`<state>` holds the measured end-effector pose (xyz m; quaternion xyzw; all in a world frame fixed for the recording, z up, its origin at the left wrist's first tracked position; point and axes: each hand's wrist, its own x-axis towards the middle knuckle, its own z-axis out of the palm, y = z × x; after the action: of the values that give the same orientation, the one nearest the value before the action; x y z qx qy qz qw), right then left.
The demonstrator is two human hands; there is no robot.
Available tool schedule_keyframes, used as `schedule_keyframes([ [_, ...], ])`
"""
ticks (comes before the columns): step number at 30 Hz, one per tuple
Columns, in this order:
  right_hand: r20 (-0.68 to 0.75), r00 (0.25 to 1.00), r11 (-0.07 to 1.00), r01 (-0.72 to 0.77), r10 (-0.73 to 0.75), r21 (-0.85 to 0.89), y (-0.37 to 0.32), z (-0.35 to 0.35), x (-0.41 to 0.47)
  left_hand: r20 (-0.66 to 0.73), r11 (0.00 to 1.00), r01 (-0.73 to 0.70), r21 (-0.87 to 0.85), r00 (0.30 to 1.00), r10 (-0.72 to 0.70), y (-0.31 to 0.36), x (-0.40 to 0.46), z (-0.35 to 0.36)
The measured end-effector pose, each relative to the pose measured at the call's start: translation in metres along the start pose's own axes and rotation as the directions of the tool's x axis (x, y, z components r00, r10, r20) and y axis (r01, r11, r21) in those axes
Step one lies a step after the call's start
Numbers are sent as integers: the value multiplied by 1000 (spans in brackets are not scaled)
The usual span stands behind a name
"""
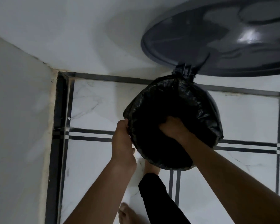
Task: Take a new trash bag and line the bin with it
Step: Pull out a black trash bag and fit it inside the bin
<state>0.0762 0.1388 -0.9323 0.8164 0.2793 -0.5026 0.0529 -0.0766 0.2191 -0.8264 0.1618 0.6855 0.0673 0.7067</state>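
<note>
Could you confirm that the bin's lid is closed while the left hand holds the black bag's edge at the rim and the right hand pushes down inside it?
Not quite: the head view shows the lid swung open. The rest holds: the left hand grips the black bag at the rim, and the right hand is inside it.

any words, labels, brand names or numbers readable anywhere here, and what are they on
None can be read.
Grey round plastic bin lid: moulded curved shapes only, no lettering legible.
Black crinkled plastic trash bag, held by the left hand at its edge with the right hand inside: no print visible.
White marble-look floor tiles with dark stripes: pattern only.
</note>
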Motion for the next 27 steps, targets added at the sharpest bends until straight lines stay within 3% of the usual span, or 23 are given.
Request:
schedule_keyframes([
  [2, -248, 965, 991, 109, -87, 74, 3, -15, -39, -100, 988, -38, 149, 994, 53, 7, -1, 3],
  [3, -399, 911, 978, 167, -103, 128, 7, -21, -57, -169, 964, -64, 260, 979, 110, 8, 1, 4],
  [4, -538, 832, 969, 225, -134, 107, 15, -27, -70, -212, 925, -114, 362, 957, 201, 10, -2, 6],
  [6, -705, 674, 967, 247, -221, -66, 27, -40, -90, -134, 796, -333, 506, 881, 453, 10, -10, 12],
  [8, -749, 598, 954, 248, -286, -167, 36, -53, -95, 112, 513, -598, 616, 711, 695, 14, -16, 23],
  [10, -736, 590, 941, 266, -331, -210, 45, -64, -95, 370, 198, -734, 649, 532, 762, 25, -11, 37],
  [14, -700, 633, 943, 251, -331, -219, 66, -76, -88, 717, -345, -707, 617, 323, 618, 58, 20, 70],
  [16, -688, 674, 957, 270, -268, -108, 72, -81, -83, 805, -455, -705, 545, 289, 518, 75, 37, 80],
  [20, -603, 791, 923, 303, -104, 239, 69, -102, -76, 822, -331, -796, 507, 332, 462, 96, 53, 90],
  [24, -439, 895, 736, 245, 78, 630, 66, -123, -66, 668, -40, -753, 657, 556, 494, 100, 57, 97],
  [27, -346, 930, 608, 204, 123, 767, 76, -129, -56, 566, 250, -703, 666, 694, 445, 102, 56, 96],
])
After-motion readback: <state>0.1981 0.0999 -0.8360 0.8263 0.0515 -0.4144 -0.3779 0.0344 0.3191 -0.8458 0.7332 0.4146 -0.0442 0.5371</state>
